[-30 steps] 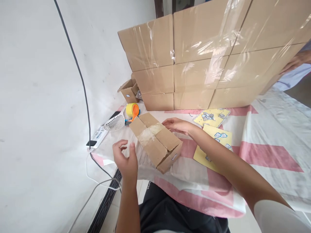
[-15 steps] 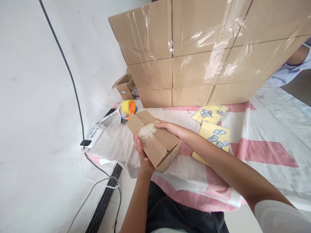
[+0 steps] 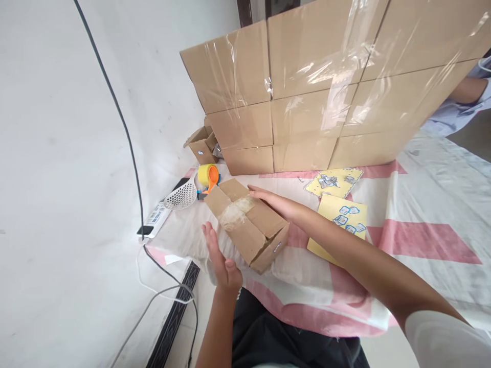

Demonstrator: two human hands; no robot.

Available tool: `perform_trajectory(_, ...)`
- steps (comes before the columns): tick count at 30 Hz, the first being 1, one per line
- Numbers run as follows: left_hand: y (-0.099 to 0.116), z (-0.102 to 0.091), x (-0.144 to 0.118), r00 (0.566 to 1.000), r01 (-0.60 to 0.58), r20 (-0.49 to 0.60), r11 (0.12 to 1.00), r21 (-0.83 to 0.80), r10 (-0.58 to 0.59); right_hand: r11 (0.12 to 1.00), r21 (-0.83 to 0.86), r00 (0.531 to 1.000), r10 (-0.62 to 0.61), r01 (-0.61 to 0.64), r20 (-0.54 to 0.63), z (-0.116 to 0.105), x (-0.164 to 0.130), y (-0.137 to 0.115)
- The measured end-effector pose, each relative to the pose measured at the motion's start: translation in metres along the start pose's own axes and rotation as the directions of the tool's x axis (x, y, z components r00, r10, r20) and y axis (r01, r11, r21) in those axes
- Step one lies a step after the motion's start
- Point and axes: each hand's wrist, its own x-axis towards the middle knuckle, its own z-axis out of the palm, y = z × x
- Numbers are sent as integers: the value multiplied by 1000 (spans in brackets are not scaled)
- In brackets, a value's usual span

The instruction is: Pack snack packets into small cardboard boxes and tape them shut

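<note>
A small brown cardboard box [image 3: 253, 225] lies on the cloth in front of me, its top flaps folded down with clear tape across them. My left hand [image 3: 223, 260] is off the box at its left, palm toward it and fingers stretched out, holding nothing. Along the box's far right edge rests my right hand [image 3: 270, 199], fingers straight and flat; part of them is hidden behind the edge. Just beyond the box are an orange scoop [image 3: 213, 176], a yellow tape roll [image 3: 204, 174] and a white slotted skimmer [image 3: 182, 196].
A wall of large taped cartons [image 3: 307, 97] stands at the back. Yellow papers with stickers [image 3: 339, 220] lie to the right. A small open box [image 3: 201, 147] sits behind left, near a power strip [image 3: 156, 220]. Cables [image 3: 130, 148] hang along the left wall. Another person's arm [image 3: 466, 92] shows at right.
My left hand has let go of the box's side and moved a little left, its fingers opening. The right hand stays by the far edge. The view has shifted slightly.
</note>
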Motion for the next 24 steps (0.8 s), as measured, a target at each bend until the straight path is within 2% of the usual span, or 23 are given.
perform_trajectory(1,3,-4,13,998,-60,15,998,17,60,991,-103,996,-89,85,-28,-1,1,-7)
perform_trajectory(2,6,-8,27,990,-117,81,993,18,115,964,-217,985,-170,157,-41,-1,0,-14)
perform_trajectory(3,7,-10,41,969,-161,192,987,8,156,913,-339,968,-251,227,-27,-1,-2,-21)
perform_trajectory(5,8,-12,62,905,-202,380,979,-7,189,726,-575,911,-403,377,88,-1,-8,-33)
perform_trajectory(7,6,-12,73,880,-199,440,980,-4,181,517,-722,868,-432,460,244,0,-17,-38)
perform_trajectory(8,5,-11,74,887,-190,430,982,1,171,447,-764,867,-402,466,294,1,-21,-39)
perform_trajectory(10,2,-9,72,902,-175,402,985,6,158,374,-820,885,-348,434,310,3,-27,-38)
perform_trajectory(15,-8,2,56,957,-167,240,986,-8,165,303,-885,902,-361,355,238,7,-32,-38)
perform_trajectory(19,-14,9,50,986,-123,111,992,-22,124,243,-897,887,-381,368,261,9,-33,-42)
perform_trajectory(22,-16,12,53,985,-129,106,990,-49,133,210,-889,860,-415,407,296,10,-32,-42)
perform_trajectory(24,-17,13,55,981,-131,135,990,-60,138,208,-890,860,-416,405,295,12,-32,-43)
